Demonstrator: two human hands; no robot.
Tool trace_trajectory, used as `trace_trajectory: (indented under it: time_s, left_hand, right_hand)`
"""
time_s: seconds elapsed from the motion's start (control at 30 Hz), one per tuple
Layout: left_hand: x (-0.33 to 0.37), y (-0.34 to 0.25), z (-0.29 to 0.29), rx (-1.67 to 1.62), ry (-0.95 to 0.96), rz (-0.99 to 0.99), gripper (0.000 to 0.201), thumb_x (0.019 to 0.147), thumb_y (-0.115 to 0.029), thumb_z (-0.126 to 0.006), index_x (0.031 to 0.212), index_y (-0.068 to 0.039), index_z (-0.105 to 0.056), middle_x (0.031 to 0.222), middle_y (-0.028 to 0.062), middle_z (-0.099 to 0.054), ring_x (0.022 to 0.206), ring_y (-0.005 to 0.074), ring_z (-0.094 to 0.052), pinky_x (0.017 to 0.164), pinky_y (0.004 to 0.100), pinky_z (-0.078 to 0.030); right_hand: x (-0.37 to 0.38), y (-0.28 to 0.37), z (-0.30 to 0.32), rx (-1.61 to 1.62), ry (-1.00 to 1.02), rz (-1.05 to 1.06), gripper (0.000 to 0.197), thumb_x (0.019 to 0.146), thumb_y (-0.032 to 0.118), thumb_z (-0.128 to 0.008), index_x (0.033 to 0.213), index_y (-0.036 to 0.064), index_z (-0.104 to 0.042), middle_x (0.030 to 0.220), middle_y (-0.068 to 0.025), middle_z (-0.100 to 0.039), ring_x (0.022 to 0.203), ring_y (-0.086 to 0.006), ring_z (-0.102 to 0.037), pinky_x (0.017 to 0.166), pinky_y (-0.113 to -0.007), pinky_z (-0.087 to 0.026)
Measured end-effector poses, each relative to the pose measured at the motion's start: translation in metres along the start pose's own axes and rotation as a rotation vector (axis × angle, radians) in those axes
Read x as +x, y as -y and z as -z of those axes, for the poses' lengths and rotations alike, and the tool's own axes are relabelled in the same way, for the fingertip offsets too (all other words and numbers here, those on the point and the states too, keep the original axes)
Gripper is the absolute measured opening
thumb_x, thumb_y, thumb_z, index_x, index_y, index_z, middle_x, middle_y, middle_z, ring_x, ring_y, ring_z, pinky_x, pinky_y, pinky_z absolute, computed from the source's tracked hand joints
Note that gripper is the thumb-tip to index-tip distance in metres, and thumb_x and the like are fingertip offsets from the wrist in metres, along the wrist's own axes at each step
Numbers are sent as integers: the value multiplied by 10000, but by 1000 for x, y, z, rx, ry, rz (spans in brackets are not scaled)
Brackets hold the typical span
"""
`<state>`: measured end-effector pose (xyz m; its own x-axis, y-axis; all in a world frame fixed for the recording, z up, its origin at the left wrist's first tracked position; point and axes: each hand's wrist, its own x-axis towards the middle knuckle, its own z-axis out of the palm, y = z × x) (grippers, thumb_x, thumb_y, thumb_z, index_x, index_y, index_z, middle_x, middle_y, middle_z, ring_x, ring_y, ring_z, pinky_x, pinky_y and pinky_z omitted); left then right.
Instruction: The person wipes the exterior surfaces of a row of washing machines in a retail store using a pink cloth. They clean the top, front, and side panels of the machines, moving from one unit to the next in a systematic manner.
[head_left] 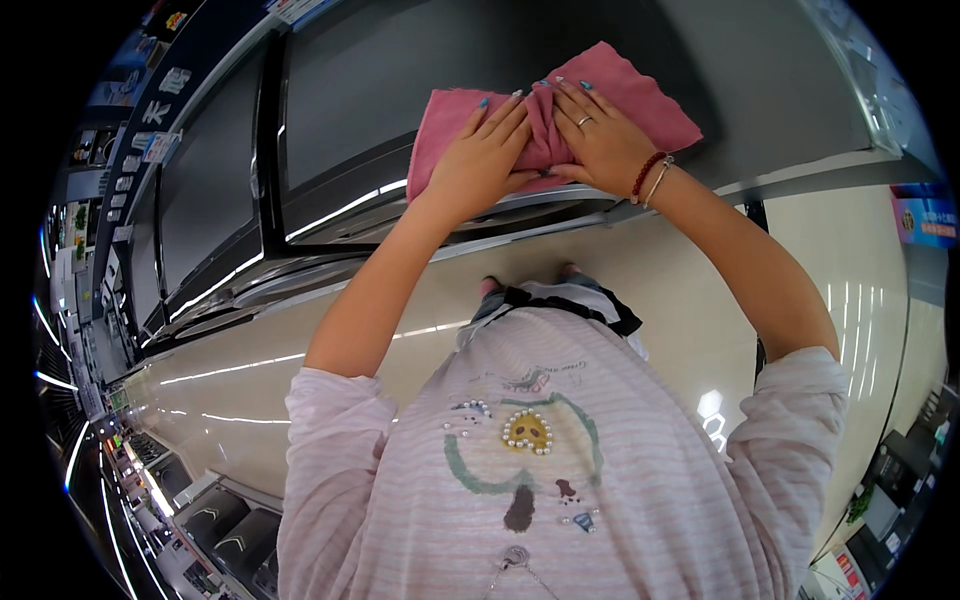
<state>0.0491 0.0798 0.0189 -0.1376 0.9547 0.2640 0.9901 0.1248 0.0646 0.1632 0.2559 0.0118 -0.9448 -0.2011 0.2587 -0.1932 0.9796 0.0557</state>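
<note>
A pink cloth (440,130) lies spread over the front part of a dark grey appliance top (380,80), its middle gathered into folds. My left hand (487,150) rests on the cloth's left part, fingers stretched out and pointing away from me. On the right part, my right hand (600,135) presses down with its fingers also extended. Both thumbs point inward and nearly meet at the near edge of the folds. The right hand wears a ring, with a red bead bracelet (648,178) and a thin bangle at its wrist.
More dark-topped appliances (210,190) stand in a row to the left. A clear upright edge piece (870,110) borders the right end. Below me is a shiny beige tiled floor (250,400). Black seats or boxes (225,525) show at the lower left.
</note>
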Motion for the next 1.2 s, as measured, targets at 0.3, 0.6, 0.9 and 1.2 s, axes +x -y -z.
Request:
trace_trajectory:
  time_s: [0.3,0.6,0.9,1.2]
  left_hand:
    - [-111,69,42,27,54,178,661,714,-323,-630,1220,30,-393,1297,143,-396,1260,238,-306,1032,407,-233]
    - [-192,130,68,112,47,236,641,619,-279,-701,1123,36,-461,1266,165,-425,1234,243,-349,1022,403,-257]
    - [-251,144,15,-278,-465,481,767,516,-183,-810,1159,17,-443,1319,214,-321,1241,386,-290,1002,419,-281]
    - [-236,121,22,9,-508,400,739,559,-237,-801,1166,3,-454,1253,168,-418,1205,356,-354,992,453,-267]
  right_hand:
    - [101,100,-24,103,-16,117,665,770,456,-539,1184,-51,-420,1308,-197,-355,1281,-307,-237,1051,-415,-173]
    - [174,183,-40,71,-46,156,718,756,502,-530,1202,-49,-418,1296,-196,-377,1274,-310,-256,1047,-419,-181]
    - [204,226,-47,121,-129,180,623,736,438,-570,1183,19,-459,1286,-154,-400,1240,-298,-312,1026,-425,-227]
    - [188,216,-49,115,-154,203,501,794,342,-534,1213,87,-436,1315,-85,-392,1255,-224,-312,1038,-377,-228]
